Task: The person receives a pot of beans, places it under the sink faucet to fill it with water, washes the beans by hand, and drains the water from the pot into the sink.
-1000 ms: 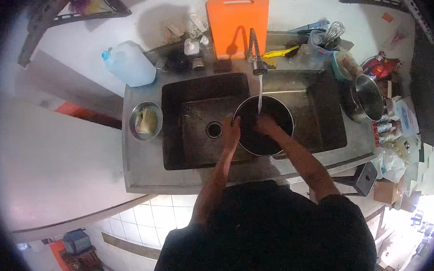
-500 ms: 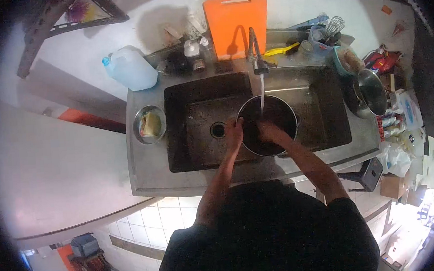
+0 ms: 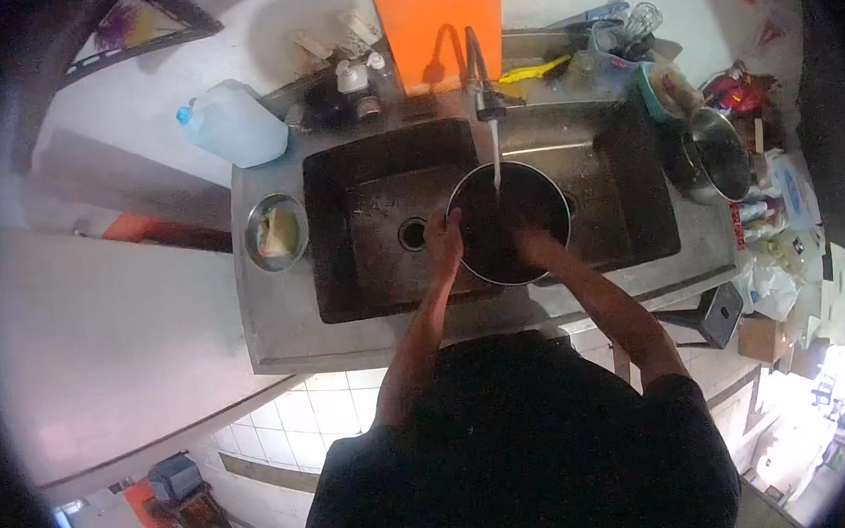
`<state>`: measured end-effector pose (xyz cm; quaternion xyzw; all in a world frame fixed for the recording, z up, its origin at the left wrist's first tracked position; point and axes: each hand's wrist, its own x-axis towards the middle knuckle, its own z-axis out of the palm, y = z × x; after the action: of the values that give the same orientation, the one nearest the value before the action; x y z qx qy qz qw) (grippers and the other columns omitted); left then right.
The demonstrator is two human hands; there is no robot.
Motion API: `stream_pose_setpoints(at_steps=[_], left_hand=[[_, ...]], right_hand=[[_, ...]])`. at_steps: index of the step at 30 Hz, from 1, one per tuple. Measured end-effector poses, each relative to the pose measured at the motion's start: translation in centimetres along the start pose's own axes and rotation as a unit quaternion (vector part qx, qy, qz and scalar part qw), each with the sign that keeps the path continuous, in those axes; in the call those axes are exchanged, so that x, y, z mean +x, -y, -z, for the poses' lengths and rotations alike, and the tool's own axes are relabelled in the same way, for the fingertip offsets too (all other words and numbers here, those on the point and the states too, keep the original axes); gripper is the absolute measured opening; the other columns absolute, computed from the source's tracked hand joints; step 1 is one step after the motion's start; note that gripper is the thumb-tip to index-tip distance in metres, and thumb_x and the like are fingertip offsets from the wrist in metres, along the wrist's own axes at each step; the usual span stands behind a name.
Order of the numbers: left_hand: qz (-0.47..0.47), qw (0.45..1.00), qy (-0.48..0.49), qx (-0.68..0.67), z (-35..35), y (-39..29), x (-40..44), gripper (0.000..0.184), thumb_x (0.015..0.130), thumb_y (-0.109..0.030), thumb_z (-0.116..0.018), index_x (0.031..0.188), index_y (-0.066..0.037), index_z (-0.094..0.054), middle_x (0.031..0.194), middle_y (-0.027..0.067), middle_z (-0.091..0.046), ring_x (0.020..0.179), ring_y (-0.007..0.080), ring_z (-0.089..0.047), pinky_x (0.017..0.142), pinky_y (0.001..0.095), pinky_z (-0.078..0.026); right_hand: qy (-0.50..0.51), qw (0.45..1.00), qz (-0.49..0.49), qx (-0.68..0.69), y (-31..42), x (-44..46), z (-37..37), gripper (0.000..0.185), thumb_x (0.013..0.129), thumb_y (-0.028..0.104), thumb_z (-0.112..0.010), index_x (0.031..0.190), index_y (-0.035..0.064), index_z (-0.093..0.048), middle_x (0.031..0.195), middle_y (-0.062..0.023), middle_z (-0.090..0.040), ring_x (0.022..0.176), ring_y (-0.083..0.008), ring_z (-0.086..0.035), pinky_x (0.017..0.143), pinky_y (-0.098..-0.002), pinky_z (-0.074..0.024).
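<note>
A round, dark pot [image 3: 487, 245] with a pale rim sits over the middle of the double sink [image 3: 371, 286]. My left hand [image 3: 444, 241] grips its left rim, thumb at the edge. Inside the pot is my right hand [image 3: 536, 245]; its fingers are blurred and lost in the dark interior, so I cannot see whether they hold anything. Water [image 3: 496, 158] runs from the faucet [image 3: 488, 105] down into the pot. The pot's contents are too dark to make out.
Left of the basins stands a metal bowl [image 3: 259, 256] with a sponge [image 3: 281, 232], below a large plastic jug [image 3: 238, 125]. An orange cutting board [image 3: 437, 26] leans behind the faucet. A steel pot [image 3: 718, 154] and a teal container [image 3: 659, 104] crowd the right side.
The head view has shifted slightly, so the sink and pot appear higher and further left. My right hand has moved a little within the pot; my left hand keeps hold of the rim.
</note>
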<state>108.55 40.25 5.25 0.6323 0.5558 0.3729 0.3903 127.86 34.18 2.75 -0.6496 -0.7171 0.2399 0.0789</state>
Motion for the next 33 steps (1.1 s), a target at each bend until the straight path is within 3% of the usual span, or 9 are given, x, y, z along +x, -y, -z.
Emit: stream_pose_setpoints(at_steps=[4,6,10,13,16,22,25,28,33], left_hand=[[0.056,0.998,-0.003,-0.014,0.5,-2.3,-0.1,0.036,0.095,-0.027,-0.054,0.075,0.002,-0.042,0.072,0.0111,-0.039,0.07,0.0232,-0.037,0.068,0.0372,-0.034],[0.087,0.995,0.026,-0.039,0.3,-1.4,0.3,0.036,0.095,-0.027,-0.053,0.075,0.001,-0.042,0.071,0.0107,-0.038,0.07,0.0228,-0.036,0.068,0.0364,-0.033],[0.029,0.999,0.013,-0.02,0.9,-2.2,0.0,0.035,0.096,-0.026,-0.052,0.076,0.001,-0.043,0.071,0.0108,-0.039,0.07,0.0225,-0.037,0.067,0.0377,-0.034],[0.023,1.0,0.004,-0.017,0.7,-3.2,-0.4,0.035,0.096,-0.027,-0.051,0.079,0.002,-0.046,0.072,0.0115,-0.041,0.071,0.0232,-0.041,0.068,0.0397,-0.035],[0.043,0.999,-0.003,0.011,0.8,-3.2,-0.3,0.036,0.096,-0.033,-0.051,0.092,0.002,-0.053,0.088,0.0157,-0.05,0.083,0.0281,-0.048,0.078,0.042,-0.037],[0.071,0.997,-0.013,-0.037,0.2,-0.6,-1.2,0.029,0.096,-0.028,-0.052,0.092,0.001,-0.049,0.081,0.0121,-0.046,0.075,0.0257,-0.045,0.072,0.0414,-0.037],[0.059,0.998,-0.03,-0.007,0.7,-2.3,-1.2,0.029,0.096,-0.027,-0.052,0.09,0.001,-0.048,0.079,0.0111,-0.044,0.073,0.0249,-0.043,0.072,0.0402,-0.037],[0.036,0.999,-0.012,-0.039,-0.5,-0.1,-1.5,0.031,0.096,-0.027,-0.053,0.085,0.001,-0.048,0.078,0.01,-0.043,0.072,0.0243,-0.041,0.072,0.039,-0.036],[0.09,0.995,0.025,-0.031,-0.3,-0.8,-1.1,0.036,0.095,-0.037,-0.054,0.09,-0.001,-0.052,0.078,0.0072,-0.042,0.072,0.0232,-0.039,0.072,0.0401,-0.036]], right_hand=[[-0.156,0.981,0.039,-0.105,-2.9,2.6,-3.9,0.056,0.075,0.012,-0.063,0.129,0.0069,-0.051,0.133,-0.0211,-0.048,0.124,-0.0391,-0.045,0.102,-0.046,-0.0403],[0.098,0.99,-0.074,0.064,-2.8,4.2,-0.5,0.064,0.07,0.013,-0.069,0.131,0.007,-0.05,0.131,-0.0195,-0.051,0.124,-0.0385,-0.046,0.1,-0.0452,-0.0421],[0.058,0.991,-0.031,0.119,-0.2,2.7,4.6,0.065,0.067,0.013,-0.073,0.128,0.0042,-0.051,0.122,-0.0223,-0.056,0.117,-0.0398,-0.052,0.096,-0.045,-0.0464],[-0.044,0.985,-0.043,-0.16,3.8,1.8,5.8,0.046,0.088,0.019,-0.054,0.131,0.0055,-0.05,0.114,-0.0245,-0.06,0.115,-0.0367,-0.056,0.093,-0.0477,-0.0467],[-0.008,0.998,-0.026,-0.063,1.2,6.2,0.1,0.063,0.066,0.013,-0.074,0.124,0.0045,-0.054,0.11,-0.0253,-0.062,0.101,-0.0395,-0.063,0.086,-0.0463,-0.052],[0.196,0.971,0.056,-0.122,1.6,6.8,-1.0,0.057,0.071,0.009,-0.068,0.125,0.0023,-0.052,0.111,-0.0241,-0.061,0.095,-0.0371,-0.065,0.079,-0.0454,-0.0542],[0.083,0.984,0.123,-0.1,3.6,2.0,1.2,0.049,0.074,0.008,-0.066,0.121,0.0013,-0.055,0.108,-0.024,-0.063,0.095,-0.0376,-0.064,0.078,-0.0464,-0.0535],[-0.05,0.996,-0.01,-0.071,2.8,1.0,-1.0,0.046,0.077,0.008,-0.063,0.122,0.0025,-0.054,0.107,-0.0236,-0.063,0.096,-0.038,-0.064,0.08,-0.0468,-0.0522],[0.092,0.988,0.019,0.122,-1.4,4.9,1.8,0.053,0.082,0.008,-0.058,0.134,0.0055,-0.047,0.128,-0.0254,-0.052,0.115,-0.0385,-0.054,0.096,-0.0469,-0.0448]])
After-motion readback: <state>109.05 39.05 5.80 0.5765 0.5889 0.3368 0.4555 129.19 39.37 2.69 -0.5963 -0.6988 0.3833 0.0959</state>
